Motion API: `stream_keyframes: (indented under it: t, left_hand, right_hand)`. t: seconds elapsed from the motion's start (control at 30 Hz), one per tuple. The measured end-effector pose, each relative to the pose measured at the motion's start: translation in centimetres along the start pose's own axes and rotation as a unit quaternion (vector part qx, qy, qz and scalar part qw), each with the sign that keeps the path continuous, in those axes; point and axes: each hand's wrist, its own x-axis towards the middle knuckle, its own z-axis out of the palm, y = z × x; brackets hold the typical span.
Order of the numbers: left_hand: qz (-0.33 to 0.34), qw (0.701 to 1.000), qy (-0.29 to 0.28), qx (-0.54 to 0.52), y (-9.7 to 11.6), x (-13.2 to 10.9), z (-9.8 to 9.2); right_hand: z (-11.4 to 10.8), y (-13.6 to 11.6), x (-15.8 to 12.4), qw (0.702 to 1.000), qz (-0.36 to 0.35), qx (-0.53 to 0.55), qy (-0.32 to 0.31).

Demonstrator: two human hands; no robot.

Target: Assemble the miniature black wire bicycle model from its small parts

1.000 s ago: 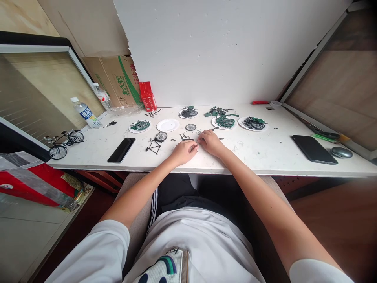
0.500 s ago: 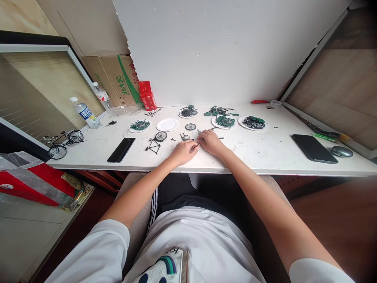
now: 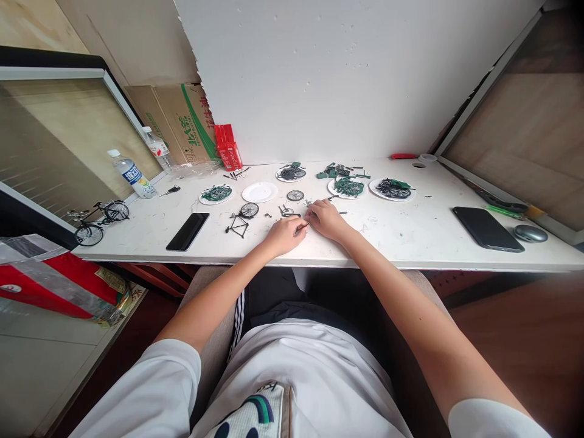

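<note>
Close to the desk's front edge, my left hand (image 3: 287, 235) is closed in a pinch on a small dark part (image 3: 301, 227), too small to name. My right hand (image 3: 323, 219) touches it from the right, fingers bent together at the same spot; what they grip is mostly hidden. Just beyond my hands lie a dark bent piece (image 3: 286, 211) and a loose model wheel (image 3: 295, 195). Left of my left hand rests a black model bicycle frame (image 3: 238, 226) with a wheel (image 3: 249, 210) at its upper end.
Paper plates of green and black parts, including a left plate (image 3: 216, 194) and a right plate (image 3: 392, 189), stand behind. A bare white plate (image 3: 260, 193) sits among them. An assembled model bicycle (image 3: 101, 220) and a phone (image 3: 188, 232) are left; a black phone (image 3: 487, 229) is right.
</note>
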Motion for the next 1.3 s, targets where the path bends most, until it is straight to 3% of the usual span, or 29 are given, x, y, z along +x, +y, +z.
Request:
stream_keyframes:
  t: [1.3]
  left_hand:
    - [0.004,0.999,-0.012,0.029,0.01,-0.04,0.08]
  right_hand:
    - [-0.08,-0.03,-0.06,1.0,0.002,0.011,-0.003]
